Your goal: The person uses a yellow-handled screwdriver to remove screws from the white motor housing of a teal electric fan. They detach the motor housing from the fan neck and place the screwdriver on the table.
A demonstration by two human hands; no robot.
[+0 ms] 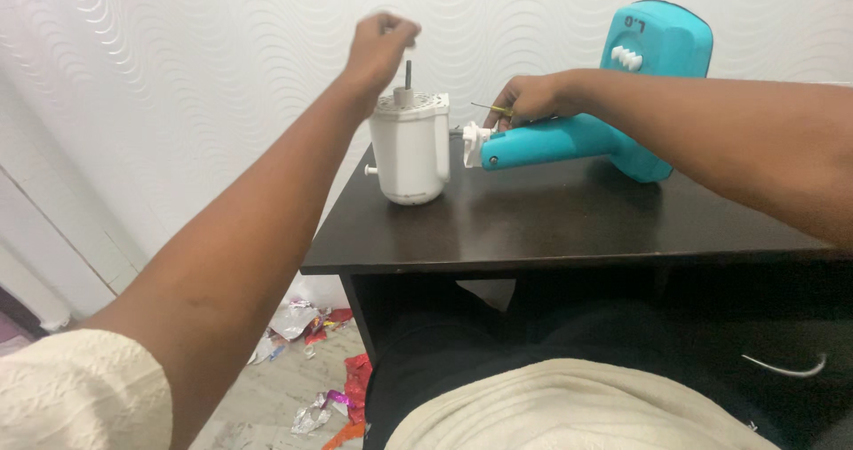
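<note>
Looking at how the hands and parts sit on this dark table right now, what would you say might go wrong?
The white motor housing stands upright near the table corner; the left hand raised at its shaft might tip it off. The right hand pinches a thin yellow-handled tool at the teal handle's white end; a slip might jab fingers.
</note>
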